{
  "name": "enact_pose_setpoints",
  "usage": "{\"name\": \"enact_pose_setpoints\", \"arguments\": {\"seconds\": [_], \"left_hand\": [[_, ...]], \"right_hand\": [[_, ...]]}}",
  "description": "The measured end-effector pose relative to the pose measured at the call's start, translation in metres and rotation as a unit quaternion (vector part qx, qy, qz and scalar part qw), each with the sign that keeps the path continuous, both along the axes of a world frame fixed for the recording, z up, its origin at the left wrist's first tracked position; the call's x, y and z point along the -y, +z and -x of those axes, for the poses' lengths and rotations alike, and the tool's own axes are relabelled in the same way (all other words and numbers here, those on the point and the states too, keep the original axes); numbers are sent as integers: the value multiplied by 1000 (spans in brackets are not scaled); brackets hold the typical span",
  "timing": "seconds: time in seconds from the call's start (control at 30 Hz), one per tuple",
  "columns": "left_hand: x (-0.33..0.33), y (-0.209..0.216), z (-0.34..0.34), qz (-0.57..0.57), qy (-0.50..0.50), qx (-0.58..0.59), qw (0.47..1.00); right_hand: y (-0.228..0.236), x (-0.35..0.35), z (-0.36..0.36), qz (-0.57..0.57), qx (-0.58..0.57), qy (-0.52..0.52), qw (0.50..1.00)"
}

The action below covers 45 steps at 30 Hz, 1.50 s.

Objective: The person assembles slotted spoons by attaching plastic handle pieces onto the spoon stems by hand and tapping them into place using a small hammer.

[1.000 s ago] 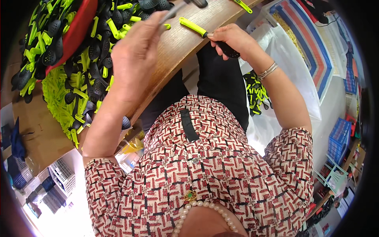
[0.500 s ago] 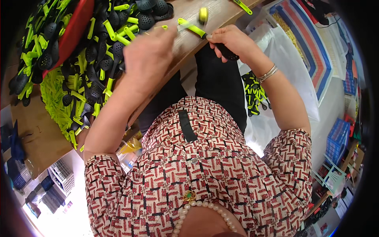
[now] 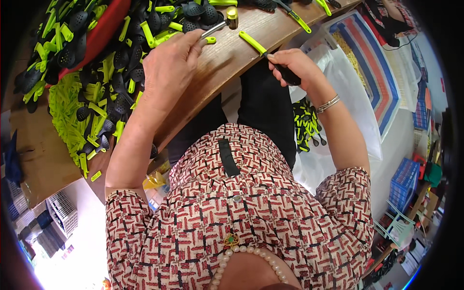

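My left hand (image 3: 170,67) is closed round the shaft of a small hammer (image 3: 232,19) with a metal shaft and a yellowish head. The hammer head is just left of the far end of a lime-green handle. That handle belongs to a black kitchen utensil (image 3: 253,44), whose dark head is gripped in my right hand (image 3: 298,66). The utensil lies slantwise over the front edge of the wooden table (image 3: 222,60). My fingers hide part of its black end, so its exact kind is unclear.
Heaped black slotted spoons with green handles (image 3: 118,72) cover the table's left, around a red basin's rim (image 3: 99,41). Loose green handles (image 3: 65,116) lie there too. At the far edge is another green-handled utensil (image 3: 295,19). A white bag (image 3: 338,96) by my right leg has finished-looking pieces (image 3: 305,125) in it.
The hammer head has moved left, off the green handle's far end, and my left hand is less blurred. My right hand and the utensil have shifted slightly right and down in view.
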<state>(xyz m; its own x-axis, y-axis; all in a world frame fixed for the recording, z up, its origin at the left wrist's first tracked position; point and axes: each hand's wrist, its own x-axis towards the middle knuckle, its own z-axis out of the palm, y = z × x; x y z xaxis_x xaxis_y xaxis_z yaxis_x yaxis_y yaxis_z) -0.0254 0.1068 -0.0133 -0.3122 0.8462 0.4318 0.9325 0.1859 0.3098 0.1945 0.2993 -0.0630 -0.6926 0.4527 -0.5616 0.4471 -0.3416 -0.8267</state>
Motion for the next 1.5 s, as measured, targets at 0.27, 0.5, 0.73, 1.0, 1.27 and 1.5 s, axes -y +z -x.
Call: {"name": "enact_pose_setpoints", "arguments": {"seconds": [0.27, 0.5, 0.73, 1.0, 1.27, 1.5], "left_hand": [[-12, -16, -19, -34, -49, 56, 997], [-24, -26, -33, -9, -86, -33, 996], [-31, -16, -35, -41, -90, -8, 995], [-24, -23, -40, 44, -104, -86, 990], [-18, -29, -34, -20, -69, -23, 997], [-4, -22, -13, -36, -3, 4, 999]], "right_hand": [[-14, 3, -19, -9, -2, -14, 1000], [6, 16, 4, -75, 19, -14, 997], [4, 12, 6, -69, 21, -7, 997], [-2, 12, 11, -82, 3, 1, 997], [-12, 7, 22, -86, -8, 16, 996], [-25, 8, 16, -68, -41, -25, 997]]}}
